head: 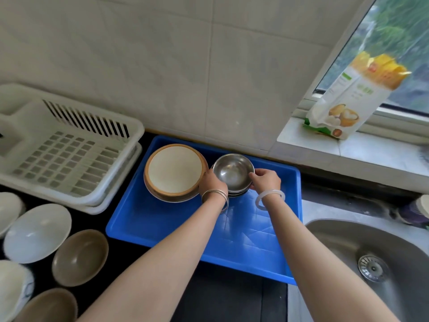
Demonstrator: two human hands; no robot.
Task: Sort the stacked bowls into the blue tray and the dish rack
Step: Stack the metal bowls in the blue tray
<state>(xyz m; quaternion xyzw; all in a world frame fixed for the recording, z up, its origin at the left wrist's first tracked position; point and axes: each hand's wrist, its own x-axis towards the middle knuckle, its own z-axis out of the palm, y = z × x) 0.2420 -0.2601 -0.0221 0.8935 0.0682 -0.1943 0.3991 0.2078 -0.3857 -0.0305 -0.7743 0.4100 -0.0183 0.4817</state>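
Inside the blue tray [176,231], beside a cream bowl [174,171], the left hand [212,183] and right hand [266,180] gripped opposite sides of the top steel bowl [232,173].

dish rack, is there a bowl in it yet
No, the dish rack shows only its bare slotted floor; the left hand and right hand hold the steel bowl in the blue tray.

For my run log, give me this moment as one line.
left hand: grips top round steel bowl | right hand: pinches its rim | where: on steel bowl stack in blue plastic tray, beside cream brown-rimmed bowls
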